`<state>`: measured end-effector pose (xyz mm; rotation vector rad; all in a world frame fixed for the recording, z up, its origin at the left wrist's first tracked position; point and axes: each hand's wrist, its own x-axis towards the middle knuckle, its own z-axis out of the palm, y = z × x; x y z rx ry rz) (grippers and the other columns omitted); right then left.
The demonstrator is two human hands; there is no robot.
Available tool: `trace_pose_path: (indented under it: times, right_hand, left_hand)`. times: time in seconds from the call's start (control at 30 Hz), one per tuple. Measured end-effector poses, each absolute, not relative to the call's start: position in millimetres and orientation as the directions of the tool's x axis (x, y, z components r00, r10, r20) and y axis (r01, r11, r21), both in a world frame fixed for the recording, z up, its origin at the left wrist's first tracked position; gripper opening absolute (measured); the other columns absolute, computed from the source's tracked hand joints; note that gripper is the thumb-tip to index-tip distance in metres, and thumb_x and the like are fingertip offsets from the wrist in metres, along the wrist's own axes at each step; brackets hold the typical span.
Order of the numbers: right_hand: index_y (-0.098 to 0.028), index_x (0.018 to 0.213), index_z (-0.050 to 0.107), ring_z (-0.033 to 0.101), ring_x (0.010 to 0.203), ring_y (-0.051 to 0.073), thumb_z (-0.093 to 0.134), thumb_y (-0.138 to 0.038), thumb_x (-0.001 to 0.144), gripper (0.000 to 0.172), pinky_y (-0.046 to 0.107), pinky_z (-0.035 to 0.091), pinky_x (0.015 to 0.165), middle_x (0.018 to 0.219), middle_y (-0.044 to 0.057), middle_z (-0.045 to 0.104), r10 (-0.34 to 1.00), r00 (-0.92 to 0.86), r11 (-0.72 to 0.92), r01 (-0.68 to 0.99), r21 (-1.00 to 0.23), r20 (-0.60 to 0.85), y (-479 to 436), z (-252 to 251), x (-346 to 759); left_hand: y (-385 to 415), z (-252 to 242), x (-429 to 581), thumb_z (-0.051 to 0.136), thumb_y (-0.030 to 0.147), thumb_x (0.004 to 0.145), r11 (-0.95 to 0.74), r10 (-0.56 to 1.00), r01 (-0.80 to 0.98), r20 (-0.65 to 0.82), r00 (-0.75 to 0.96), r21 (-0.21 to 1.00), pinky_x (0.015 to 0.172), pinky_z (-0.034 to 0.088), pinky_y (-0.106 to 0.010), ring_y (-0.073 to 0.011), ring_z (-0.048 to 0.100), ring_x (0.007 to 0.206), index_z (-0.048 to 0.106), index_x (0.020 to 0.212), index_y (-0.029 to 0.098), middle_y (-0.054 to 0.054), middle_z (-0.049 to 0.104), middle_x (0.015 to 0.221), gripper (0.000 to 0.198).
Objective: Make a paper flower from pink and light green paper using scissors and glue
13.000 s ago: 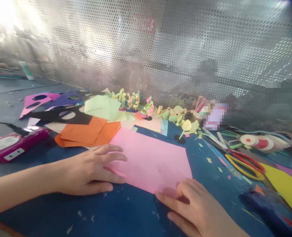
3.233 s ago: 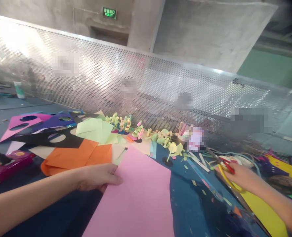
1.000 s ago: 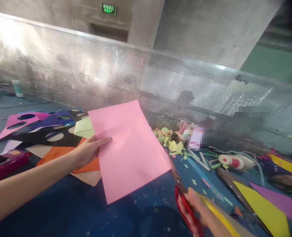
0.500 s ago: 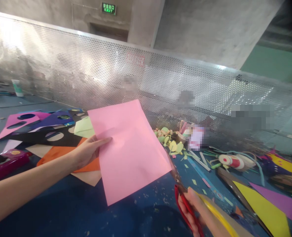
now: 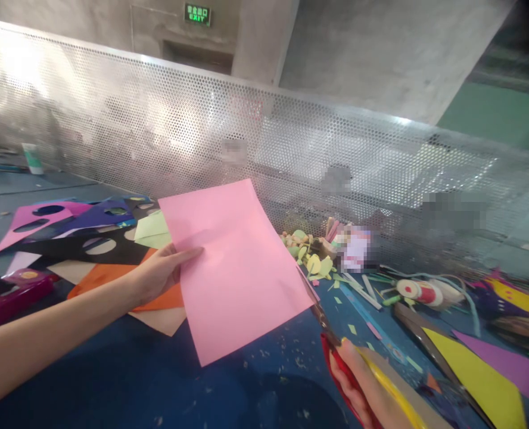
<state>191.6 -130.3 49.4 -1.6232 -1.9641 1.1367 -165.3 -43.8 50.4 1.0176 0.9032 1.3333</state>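
Note:
My left hand (image 5: 168,268) pinches the left edge of a pink sheet of paper (image 5: 242,280), thumb on top and fingers behind. The sheet is held up above the blue table (image 5: 148,381). At its lower right edge, my right hand (image 5: 354,375) grips scissors (image 5: 324,325) with red handles. Their blades lie along the right edge of the sheet, and a narrow pink strip shows beside them. Something yellow and curved (image 5: 394,387) runs over the right hand; whether it belongs to the scissors I cannot tell.
Cut colored sheets, including a black one with holes (image 5: 77,247) and an orange one (image 5: 95,280), lie left. A magenta device (image 5: 23,289) sits at far left. Small yellow-green paper pieces (image 5: 316,265), a spool (image 5: 419,292) and yellow paper (image 5: 479,375) lie right. A perforated metal screen (image 5: 193,137) stands behind.
The scissor blades have closed along the right edge of the pink sheet, and the handles have come together. The sheet's lower corner has shifted slightly up and right.

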Motion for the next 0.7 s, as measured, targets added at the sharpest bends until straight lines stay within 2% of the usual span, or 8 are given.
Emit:
trace_pose_path:
  times: [0.07, 0.13, 0.2, 0.4, 0.6, 0.7]
  right_hand:
    - [-0.016, 0.089, 0.059, 0.058, 0.062, 0.011, 0.042, -0.042, 0.09, 0.031, 0.025, 0.049, 0.056, 0.079, 0.001, 0.062, 0.938, -0.271, 0.018, 0.663, -0.749, -0.217, -130, 52, 188]
    - [-0.018, 0.073, 0.055, 0.051, 0.045, 0.009, 0.034, -0.054, 0.088, 0.044, 0.021, 0.041, 0.042, 0.058, -0.001, 0.055, 0.943, -0.257, 0.017, 0.67, -0.742, -0.21, -128, 54, 186]
    - [-0.02, 0.062, 0.047, 0.044, 0.038, 0.009, 0.03, -0.064, 0.083, 0.051, 0.022, 0.033, 0.036, 0.048, -0.002, 0.046, 0.949, -0.246, 0.023, 0.677, -0.735, -0.197, -125, 56, 184]
    - [-0.02, 0.052, 0.03, 0.041, 0.043, 0.01, 0.03, -0.074, 0.075, 0.058, 0.022, 0.032, 0.039, 0.045, -0.002, 0.034, 0.956, -0.246, 0.055, 0.688, -0.724, -0.161, -117, 58, 184]
    - [-0.021, 0.059, 0.04, 0.037, 0.031, 0.008, 0.027, -0.073, 0.077, 0.056, 0.021, 0.031, 0.035, 0.04, -0.005, 0.035, 0.941, -0.272, 0.04, 0.678, -0.734, -0.2, -127, 62, 177]
    - [-0.021, 0.052, 0.042, 0.042, 0.032, 0.009, 0.03, -0.072, 0.077, 0.058, 0.022, 0.037, 0.04, 0.036, -0.003, 0.04, 0.932, -0.3, 0.055, 0.67, -0.74, -0.202, -130, 65, 173]
  left_hand:
    - [-44, 50, -165, 0.067, 0.019, 0.074, -0.031, 0.998, -0.327, 0.048, 0.044, 0.944, 0.072, 0.056, -0.02, -0.0142, 0.067, 0.08, 0.064, 0.101, 0.02, -0.005, 0.07, 0.099, 0.026]
    - [-44, 50, -165, 0.067, 0.019, 0.075, -0.027, 0.998, -0.327, 0.043, 0.042, 0.945, 0.072, 0.056, -0.019, -0.014, 0.067, 0.08, 0.064, 0.099, 0.02, -0.004, 0.07, 0.098, 0.025]
    - [-44, 50, -165, 0.067, 0.019, 0.075, -0.028, 0.998, -0.326, 0.044, 0.043, 0.945, 0.072, 0.056, -0.019, -0.0139, 0.067, 0.081, 0.064, 0.099, 0.02, -0.004, 0.07, 0.098, 0.025]
    - [-43, 49, -165, 0.067, 0.018, 0.075, -0.038, 0.997, -0.32, 0.055, 0.045, 0.947, 0.071, 0.056, -0.02, -0.0146, 0.067, 0.08, 0.063, 0.101, 0.019, -0.006, 0.069, 0.099, 0.027]
    - [-47, 52, -163, 0.064, 0.027, 0.077, -0.005, 0.998, -0.315, 0.022, 0.05, 0.949, 0.075, 0.056, -0.026, -0.0197, 0.065, 0.092, 0.061, 0.107, 0.023, -0.005, 0.066, 0.109, 0.031]
    - [-51, 54, -161, 0.066, 0.03, 0.075, 0.021, 0.997, -0.275, 0.0, 0.075, 0.961, 0.078, 0.056, -0.028, -0.0232, 0.06, 0.103, 0.061, 0.106, 0.026, -0.004, 0.063, 0.116, 0.032]
